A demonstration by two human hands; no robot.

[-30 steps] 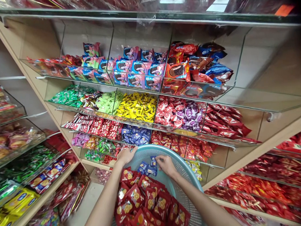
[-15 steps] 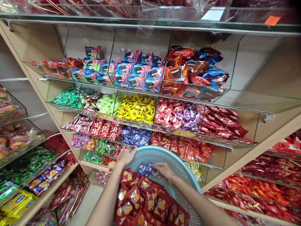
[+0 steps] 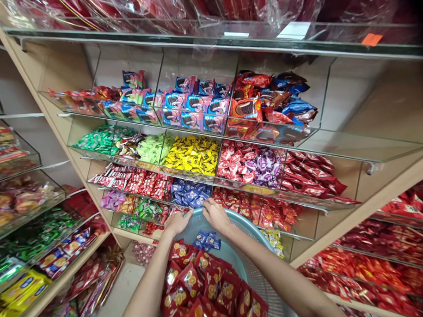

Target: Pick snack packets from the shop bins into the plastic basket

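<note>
A blue-green plastic basket (image 3: 246, 222) is in front of me, with a heap of red packets printed with orange slices (image 3: 205, 283) in it. Several small blue packets (image 3: 206, 240) lie beyond the heap, inside the basket. My left hand (image 3: 178, 223) is closed on the far-left rim. Above the far rim is my right hand (image 3: 216, 214), its fingers slightly bent and apart, with nothing visible in them. Its fingertips are close to the blue packets (image 3: 190, 192) in a shelf compartment; whether they touch anything is hard to see.
Glass-fronted shelves hold yellow sweets (image 3: 191, 154), red and purple sweets (image 3: 265, 167) and wrapped biscuits (image 3: 197, 103). A glass ledge (image 3: 184, 175) runs above the blue compartment. More shelves of red packets (image 3: 375, 263) stand at right, and yellow packs (image 3: 18, 292) at left.
My right hand has let go of the blue packets in the basket and moved up and forward to the far rim. The left hand stays on the rim. The view has shifted slightly.
</note>
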